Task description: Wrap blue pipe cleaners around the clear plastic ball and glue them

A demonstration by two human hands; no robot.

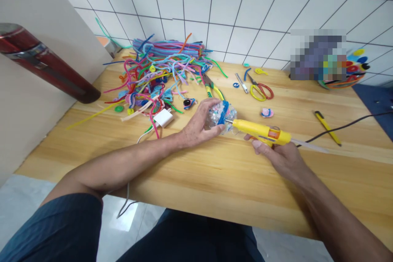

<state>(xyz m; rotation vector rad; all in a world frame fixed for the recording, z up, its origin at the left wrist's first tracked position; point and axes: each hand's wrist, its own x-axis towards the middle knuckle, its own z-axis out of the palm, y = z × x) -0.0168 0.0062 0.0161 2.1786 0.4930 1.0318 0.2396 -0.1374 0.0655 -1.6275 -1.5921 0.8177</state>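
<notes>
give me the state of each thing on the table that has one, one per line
glue gun: gripped in right hand, nozzle tip on the wrapped ball
wrapped ball: held on the table by left hand, blue strip around it
scissors: lying flat, blades shut
pliers: lying flat beside the pile
pipe cleaner pile: loose, tangled
white charger: lying by the pile, cable attached
yellow knife: lying flat, untouched

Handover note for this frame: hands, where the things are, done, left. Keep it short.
Left hand: grips the clear ball wrapped in pipe cleaners on the wooden table.
Right hand: holds the yellow glue gun, nozzle touching the ball.
Nearby: pipe cleaner pile, pliers, scissors, white charger.
Done: blue and pink pieces already on the ball.
Left: ball is partly bare; a small pink piece lies loose beside it.
</notes>
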